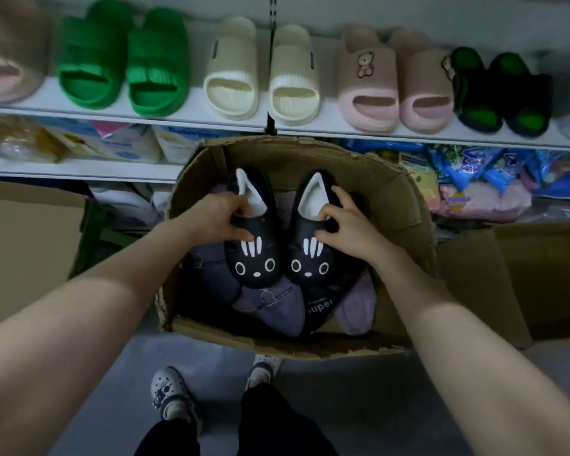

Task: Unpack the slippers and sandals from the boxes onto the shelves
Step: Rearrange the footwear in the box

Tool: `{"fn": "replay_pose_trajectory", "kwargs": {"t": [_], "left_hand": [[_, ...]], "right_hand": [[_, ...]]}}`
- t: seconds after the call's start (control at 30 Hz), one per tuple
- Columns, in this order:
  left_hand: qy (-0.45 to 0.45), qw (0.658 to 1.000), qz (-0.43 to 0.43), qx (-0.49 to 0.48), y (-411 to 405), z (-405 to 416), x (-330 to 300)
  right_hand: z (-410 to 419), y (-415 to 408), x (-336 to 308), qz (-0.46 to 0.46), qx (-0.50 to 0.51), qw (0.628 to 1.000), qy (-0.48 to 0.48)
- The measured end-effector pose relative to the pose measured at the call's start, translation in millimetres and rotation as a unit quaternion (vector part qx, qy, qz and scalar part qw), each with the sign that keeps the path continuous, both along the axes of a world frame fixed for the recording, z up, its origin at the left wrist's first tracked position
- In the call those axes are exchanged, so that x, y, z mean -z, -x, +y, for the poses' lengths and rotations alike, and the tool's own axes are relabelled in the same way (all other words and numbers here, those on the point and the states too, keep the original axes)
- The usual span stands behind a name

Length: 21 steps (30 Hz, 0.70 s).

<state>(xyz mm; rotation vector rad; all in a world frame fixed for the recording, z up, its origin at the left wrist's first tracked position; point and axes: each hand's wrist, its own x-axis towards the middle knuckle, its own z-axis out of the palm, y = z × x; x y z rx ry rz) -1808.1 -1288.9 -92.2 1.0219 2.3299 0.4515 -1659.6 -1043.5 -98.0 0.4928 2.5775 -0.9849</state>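
Black cat-face slippers (pixel 278 258) gripped, left hand (pixel 219 218), right hand (pixel 343 225), over box (pixel 408 225).

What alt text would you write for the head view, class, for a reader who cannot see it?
Two hands, left hand and right hand, each grip one black cat-face slipper over an open cardboard box of slippers. Above, a white shelf displays green, cream and pink slides.

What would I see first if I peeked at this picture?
Two black slippers with bunny faces, one gripped in each hand, left hand and right hand, over the open cardboard box. Then the bright green slides on the top shelf, upper left.
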Motion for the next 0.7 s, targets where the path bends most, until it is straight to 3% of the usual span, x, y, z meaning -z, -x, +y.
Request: {"fn": "replay_pose_trajectory", "kwargs": {"t": [0.1, 0.2, 0.3, 0.47, 0.6, 0.7], "left_hand": [[-0.030, 0.996, -0.062, -0.049, -31.1, -10.5, 34.7], [-0.094, 0.977, -0.076, -0.177, -53.3, -12.2, 48.5], [-0.060, 0.940, -0.143, -0.303, -69.3, -15.2, 55.7], [-0.136, 0.867, -0.305, -0.370, -88.1, -24.1, 60.5], [-0.200, 0.806, -0.391, -0.396, -83.3, -23.9, 55.4], [-0.207, 0.792, -0.406, -0.406, -82.4, -24.8, 52.2]], "right_hand": [[-16.3, -0.1, 19.7, -0.027, 0.050, 0.998, 0.007], [-24.2, -13.0, 29.4, -0.005, 0.112, 0.993, 0.037], [-32.0, -33.7, 40.7, -0.019, 0.201, 0.976, 0.077], [-37.2, -44.9, 46.9, -0.040, 0.280, 0.932, 0.228], [-33.7, -43.4, 49.1, -0.013, 0.280, 0.896, 0.344], [-32.6, -43.1, 53.1, 0.002, 0.287, 0.879, 0.380]]}}
